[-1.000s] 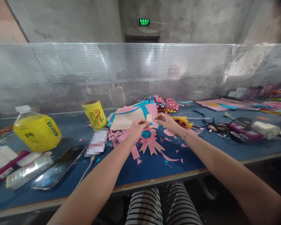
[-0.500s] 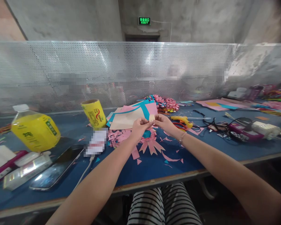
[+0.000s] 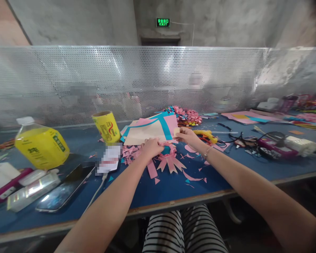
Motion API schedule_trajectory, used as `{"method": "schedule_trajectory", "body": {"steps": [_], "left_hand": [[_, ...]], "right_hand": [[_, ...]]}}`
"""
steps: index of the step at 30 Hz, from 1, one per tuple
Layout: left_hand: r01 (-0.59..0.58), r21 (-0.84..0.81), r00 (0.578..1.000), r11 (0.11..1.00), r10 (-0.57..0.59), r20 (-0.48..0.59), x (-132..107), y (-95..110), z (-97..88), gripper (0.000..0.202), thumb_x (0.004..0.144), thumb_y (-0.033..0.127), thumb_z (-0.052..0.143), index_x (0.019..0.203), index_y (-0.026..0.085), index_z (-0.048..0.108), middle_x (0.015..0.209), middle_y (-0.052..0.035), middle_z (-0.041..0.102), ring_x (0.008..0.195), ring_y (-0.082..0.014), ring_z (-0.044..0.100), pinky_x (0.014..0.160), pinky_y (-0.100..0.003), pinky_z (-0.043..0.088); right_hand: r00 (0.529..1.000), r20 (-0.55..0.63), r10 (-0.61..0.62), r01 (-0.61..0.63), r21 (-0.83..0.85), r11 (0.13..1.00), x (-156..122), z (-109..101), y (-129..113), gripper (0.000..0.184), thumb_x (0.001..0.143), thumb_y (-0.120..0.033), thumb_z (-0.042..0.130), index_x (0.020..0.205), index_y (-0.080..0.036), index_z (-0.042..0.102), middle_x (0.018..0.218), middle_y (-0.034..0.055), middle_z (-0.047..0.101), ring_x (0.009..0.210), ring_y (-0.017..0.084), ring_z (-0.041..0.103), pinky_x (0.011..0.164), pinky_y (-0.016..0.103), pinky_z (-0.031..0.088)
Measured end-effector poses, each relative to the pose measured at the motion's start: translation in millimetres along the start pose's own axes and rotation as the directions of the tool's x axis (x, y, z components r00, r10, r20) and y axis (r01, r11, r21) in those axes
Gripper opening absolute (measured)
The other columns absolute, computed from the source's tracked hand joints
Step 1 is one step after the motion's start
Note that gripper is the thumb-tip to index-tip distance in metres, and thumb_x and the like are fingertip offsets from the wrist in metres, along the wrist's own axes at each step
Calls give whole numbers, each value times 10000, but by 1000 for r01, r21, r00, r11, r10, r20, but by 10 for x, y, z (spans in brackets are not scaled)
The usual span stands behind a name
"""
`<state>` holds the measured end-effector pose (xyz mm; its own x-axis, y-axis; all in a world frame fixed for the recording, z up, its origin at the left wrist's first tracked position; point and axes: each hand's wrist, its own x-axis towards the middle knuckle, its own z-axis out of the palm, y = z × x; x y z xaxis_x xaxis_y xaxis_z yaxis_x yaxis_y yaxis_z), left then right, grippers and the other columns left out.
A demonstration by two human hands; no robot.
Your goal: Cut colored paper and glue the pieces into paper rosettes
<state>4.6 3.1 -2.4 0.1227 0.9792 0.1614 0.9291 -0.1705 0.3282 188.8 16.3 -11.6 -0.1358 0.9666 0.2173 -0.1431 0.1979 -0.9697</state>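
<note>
My right hand (image 3: 187, 135) pinches a small cream-coloured square piece (image 3: 176, 132), thin and flat, between thumb and fingertips. It is held just above the table, right of a ring-shaped pink paper rosette (image 3: 171, 163) with a blue centre and pointed pink tails. Lower and further left, my left hand (image 3: 152, 147) is closed with bent fingers at the rosette's upper left edge. What its fingertips hold, if anything, is hidden under the hand. Pink paper scraps (image 3: 131, 151) lie beside it, and cream, pink and blue sheets (image 3: 144, 131) lie just behind.
A yellow cardboard tube (image 3: 106, 128), a bottle of yellow liquid (image 3: 40, 146), and phones (image 3: 65, 189) stand or lie on the left. Yellow-handled tool (image 3: 206, 135), cables and a purple device (image 3: 275, 146) are on the right. A perforated metal screen (image 3: 147, 77) closes the table's back.
My hands, together before at the cream piece, have parted. The left let go of it and moved down and left to the rosette; the right keeps the piece, slightly further right.
</note>
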Motion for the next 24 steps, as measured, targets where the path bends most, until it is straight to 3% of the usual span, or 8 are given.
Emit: {"method": "schedule_trajectory", "body": {"steps": [5, 10, 16, 20, 24], "left_hand": [[-29, 17, 999, 999, 30, -23, -5, 28, 27, 176, 665, 271, 510, 789, 218, 624, 987, -95, 610, 997, -319, 502, 777, -434, 391], [-117, -224, 990, 967, 96, -102, 39, 34, 32, 96, 707, 200, 502, 771, 180, 571, 877, -76, 614, 864, -212, 557, 753, -327, 423], [-227, -678, 970, 700, 102, -219, 99, -7, 56, 57, 726, 200, 541, 763, 200, 497, 742, -10, 576, 725, -148, 564, 673, -262, 437], [-280, -784, 955, 554, 73, -289, 104, -1, 38, 131, 697, 179, 568, 802, 196, 491, 765, -2, 566, 752, -137, 557, 696, -260, 433], [-251, -853, 960, 457, 8, -278, 83, 19, 11, 230, 660, 128, 566, 861, 186, 469, 811, -8, 560, 765, -130, 553, 679, -255, 436]], "right_hand": [[999, -13, 31, -32, -31, 999, 19, -31, 28, 290, 537, -302, 711, 686, -175, 496, 633, -52, 547, 594, 92, 579, 591, 228, 448], [999, -44, 31, -33, -43, 999, 14, -45, 6, 286, 552, -301, 690, 700, -181, 477, 659, -40, 562, 631, 105, 592, 593, 231, 455], [987, -155, -28, 35, 46, 998, 27, -98, -60, 249, 558, -264, 677, 687, -186, 479, 684, -34, 549, 649, 101, 583, 682, 278, 493], [979, -191, -75, 93, 87, 992, 12, -140, -114, 201, 600, -252, 657, 677, -192, 482, 737, -22, 544, 692, 98, 563, 739, 301, 503], [986, -166, -22, 38, 99, 994, -18, -149, -124, 188, 572, -211, 675, 665, -184, 515, 732, -12, 562, 739, 110, 569, 768, 283, 490]]}}
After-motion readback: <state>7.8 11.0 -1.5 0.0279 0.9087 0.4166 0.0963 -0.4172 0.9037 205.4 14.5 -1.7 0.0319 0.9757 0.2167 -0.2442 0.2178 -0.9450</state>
